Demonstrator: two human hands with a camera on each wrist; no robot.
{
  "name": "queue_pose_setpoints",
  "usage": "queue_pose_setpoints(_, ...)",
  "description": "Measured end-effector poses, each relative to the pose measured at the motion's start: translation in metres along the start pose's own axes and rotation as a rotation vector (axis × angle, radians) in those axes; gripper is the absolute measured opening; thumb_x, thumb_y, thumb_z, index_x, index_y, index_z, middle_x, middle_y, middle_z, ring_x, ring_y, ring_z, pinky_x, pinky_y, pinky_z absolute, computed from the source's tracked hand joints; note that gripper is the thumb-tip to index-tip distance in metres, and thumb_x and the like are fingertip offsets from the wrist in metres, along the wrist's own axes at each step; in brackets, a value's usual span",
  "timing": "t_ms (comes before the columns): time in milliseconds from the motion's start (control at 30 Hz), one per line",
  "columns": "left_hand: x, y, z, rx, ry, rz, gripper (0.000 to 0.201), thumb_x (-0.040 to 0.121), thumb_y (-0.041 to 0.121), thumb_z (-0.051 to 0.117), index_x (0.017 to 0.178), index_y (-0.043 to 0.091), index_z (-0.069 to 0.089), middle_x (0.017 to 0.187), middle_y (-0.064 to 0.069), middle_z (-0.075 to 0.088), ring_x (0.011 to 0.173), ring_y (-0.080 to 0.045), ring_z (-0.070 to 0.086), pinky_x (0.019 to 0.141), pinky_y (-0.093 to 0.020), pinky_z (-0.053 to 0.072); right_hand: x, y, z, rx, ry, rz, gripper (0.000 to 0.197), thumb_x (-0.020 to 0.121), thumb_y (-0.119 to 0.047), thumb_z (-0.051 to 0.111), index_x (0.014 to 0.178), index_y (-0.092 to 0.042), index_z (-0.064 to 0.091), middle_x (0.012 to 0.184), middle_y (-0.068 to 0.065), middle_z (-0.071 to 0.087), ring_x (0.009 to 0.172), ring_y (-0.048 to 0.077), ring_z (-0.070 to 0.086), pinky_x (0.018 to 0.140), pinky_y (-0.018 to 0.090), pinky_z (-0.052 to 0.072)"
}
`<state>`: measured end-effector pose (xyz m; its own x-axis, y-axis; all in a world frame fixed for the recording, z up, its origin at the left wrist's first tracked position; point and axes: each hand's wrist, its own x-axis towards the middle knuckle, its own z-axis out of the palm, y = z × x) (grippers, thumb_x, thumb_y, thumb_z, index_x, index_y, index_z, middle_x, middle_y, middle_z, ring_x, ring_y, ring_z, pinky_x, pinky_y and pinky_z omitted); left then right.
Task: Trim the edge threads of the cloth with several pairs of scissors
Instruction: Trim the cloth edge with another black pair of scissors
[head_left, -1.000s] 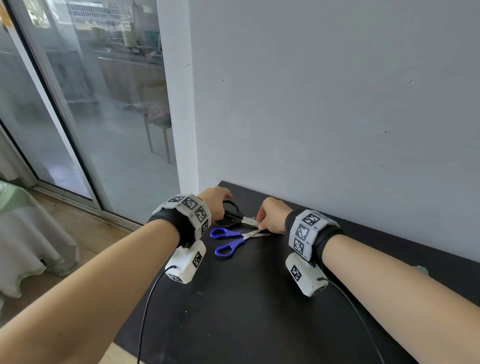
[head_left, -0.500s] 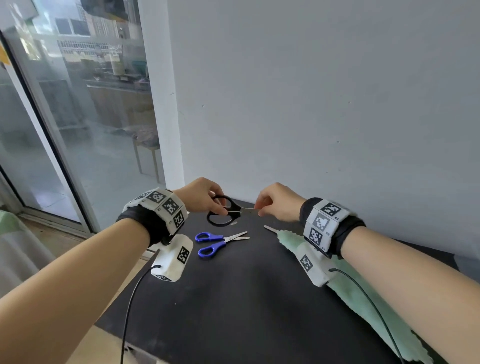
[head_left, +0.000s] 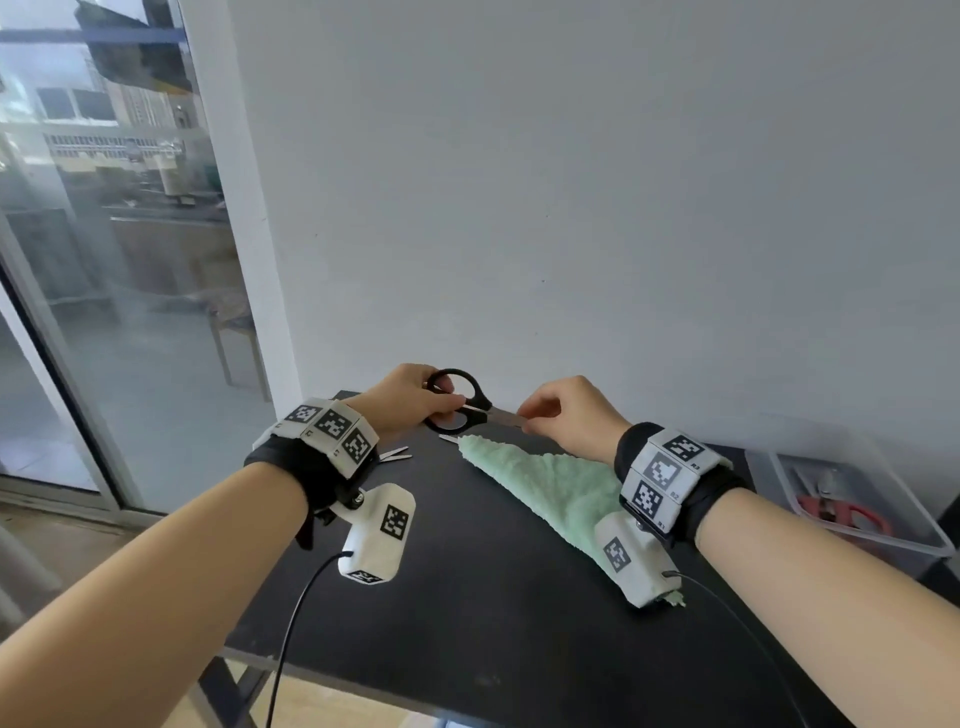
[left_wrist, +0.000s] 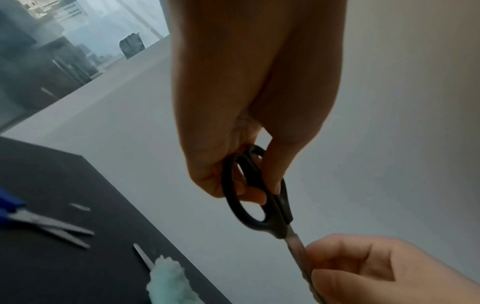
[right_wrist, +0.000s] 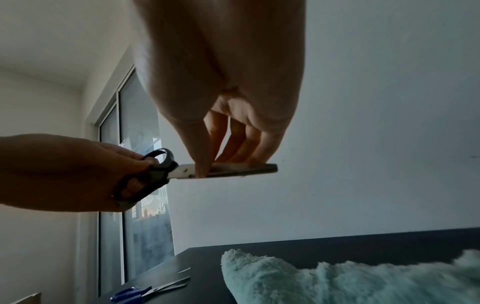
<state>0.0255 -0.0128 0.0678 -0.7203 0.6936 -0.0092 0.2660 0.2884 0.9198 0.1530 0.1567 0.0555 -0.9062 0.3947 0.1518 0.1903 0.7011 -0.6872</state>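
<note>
Both hands hold black-handled scissors (head_left: 460, 402) in the air above the table's far edge. My left hand (head_left: 415, 397) has fingers through the black loops (left_wrist: 255, 195). My right hand (head_left: 566, 415) pinches the closed steel blades (right_wrist: 233, 170) between thumb and fingers. A fluffy mint-green cloth (head_left: 550, 486) lies on the black table (head_left: 467, 597) below the right wrist; its pointed end (right_wrist: 259, 273) faces the scissors. Blue-handled scissors (right_wrist: 145, 293) lie on the table to the left, mostly hidden behind my left wrist in the head view. A small metal blade tip (left_wrist: 144, 256) pokes out beside the cloth.
A clear plastic box (head_left: 852, 499) with red-handled scissors inside sits at the table's right end. A grey wall (head_left: 623, 208) stands right behind the table. A glass sliding door (head_left: 104, 260) is on the left. Cables hang from both wrist cameras.
Both hands lifted the black scissors off the table, from beside the blue pair to above the far edge. The view swung right, bringing the cloth and the plastic box into sight.
</note>
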Motion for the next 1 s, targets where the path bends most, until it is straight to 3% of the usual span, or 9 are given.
queue_pose_setpoints(100, -0.005, 0.003, 0.018, -0.203, 0.046, -0.020, 0.028, 0.087, 0.001, 0.063, 0.072, 0.012, 0.043, 0.053, 0.001, 0.059, 0.056, -0.010, 0.067, 0.055, -0.014, 0.050, -0.012, 0.015, -0.010, -0.008, 0.195, -0.022, 0.027, 0.082, -0.014, 0.071, 0.109, -0.012, 0.065, 0.106, -0.002, 0.057, 0.097, 0.010, 0.052, 0.078, 0.015, 0.039)
queue_pose_setpoints(167, -0.005, 0.003, 0.026, -0.224, 0.127, -0.022, 0.030, 0.083, 0.003, 0.069, 0.066, 0.013, 0.046, 0.058, -0.002, 0.059, 0.059, -0.012, 0.065, 0.055, -0.015, 0.049, -0.018, 0.022, -0.013, -0.018, 0.309, -0.068, 0.027, 0.083, -0.015, 0.070, 0.109, -0.013, 0.063, 0.110, -0.001, 0.052, 0.100, 0.009, 0.048, 0.086, 0.016, 0.034)
queue_pose_setpoints(267, -0.004, 0.005, 0.034, -0.302, 0.193, -0.032, 0.026, 0.079, 0.006, 0.074, 0.065, 0.011, 0.052, 0.072, -0.008, 0.066, 0.062, -0.012, 0.066, 0.050, -0.014, 0.048, -0.022, 0.026, -0.013, 0.054, 0.409, -0.096, 0.014, 0.084, -0.016, 0.069, 0.097, -0.011, 0.065, 0.104, 0.003, 0.058, 0.094, 0.012, 0.054, 0.086, 0.023, 0.043)
queue_pose_setpoints(333, -0.002, 0.008, 0.038, -0.391, 0.209, -0.037, 0.020, 0.076, 0.006, 0.075, 0.069, 0.009, 0.057, 0.076, -0.010, 0.069, 0.071, -0.016, 0.068, 0.066, -0.024, 0.056, -0.023, 0.024, -0.011, 0.157, 0.411, -0.074, 0.009, 0.085, -0.019, 0.068, 0.088, -0.011, 0.066, 0.091, 0.001, 0.064, 0.086, 0.015, 0.060, 0.081, 0.026, 0.048)
queue_pose_setpoints(400, -0.002, 0.011, 0.043, -0.443, 0.217, -0.024, 0.019, 0.075, 0.006, 0.077, 0.069, 0.009, 0.059, 0.071, -0.007, 0.071, 0.076, -0.019, 0.069, 0.085, -0.034, 0.053, -0.022, 0.021, -0.007, 0.285, 0.361, -0.040, 0.013, 0.086, -0.023, 0.068, 0.086, -0.010, 0.067, 0.083, -0.001, 0.067, 0.084, 0.019, 0.063, 0.082, 0.035, 0.054)
queue_pose_setpoints(467, -0.003, 0.015, 0.050, -0.475, 0.192, -0.010, 0.020, 0.074, 0.005, 0.077, 0.067, 0.010, 0.059, 0.069, -0.005, 0.071, 0.078, -0.020, 0.069, 0.090, -0.036, 0.051, -0.021, 0.017, -0.004, 0.373, 0.332, -0.027, 0.015, 0.085, -0.024, 0.069, 0.089, -0.010, 0.068, 0.083, 0.000, 0.068, 0.087, 0.021, 0.065, 0.084, 0.044, 0.055)
queue_pose_setpoints(567, -0.006, 0.020, 0.060, -0.512, 0.156, 0.010, 0.021, 0.074, 0.005, 0.077, 0.068, 0.011, 0.058, 0.072, -0.006, 0.070, 0.076, -0.019, 0.070, 0.084, -0.033, 0.052, -0.021, 0.013, 0.000, 0.414, 0.323, -0.033, 0.016, 0.082, -0.022, 0.072, 0.089, -0.008, 0.066, 0.083, 0.003, 0.069, 0.086, 0.021, 0.067, 0.084, 0.046, 0.055)
queue_pose_setpoints(867, -0.009, 0.016, 0.071, -0.436, 0.001, 0.020, 0.023, 0.077, 0.002, 0.074, 0.099, 0.001, 0.068, 0.090, -0.019, 0.072, 0.080, -0.025, 0.072, 0.072, -0.027, 0.059, -0.023, 0.022, -0.006, 0.302, 0.260, -0.035, 0.012, 0.082, -0.006, 0.069, 0.089, 0.003, 0.066, 0.079, 0.013, 0.073, 0.072, 0.028, 0.071, 0.072, 0.047, 0.058)
queue_pose_setpoints(1000, -0.009, 0.015, 0.072, -0.368, -0.010, 0.051, 0.025, 0.078, 0.002, 0.074, 0.103, 0.001, 0.069, 0.092, -0.020, 0.072, 0.079, -0.025, 0.072, 0.071, -0.024, 0.058, -0.022, 0.024, -0.009, 0.230, 0.241, -0.071, 0.013, 0.082, -0.004, 0.066, 0.092, -0.007, 0.073, 0.077, 0.015, 0.073, 0.074, 0.031, 0.071, 0.073, 0.047, 0.059)
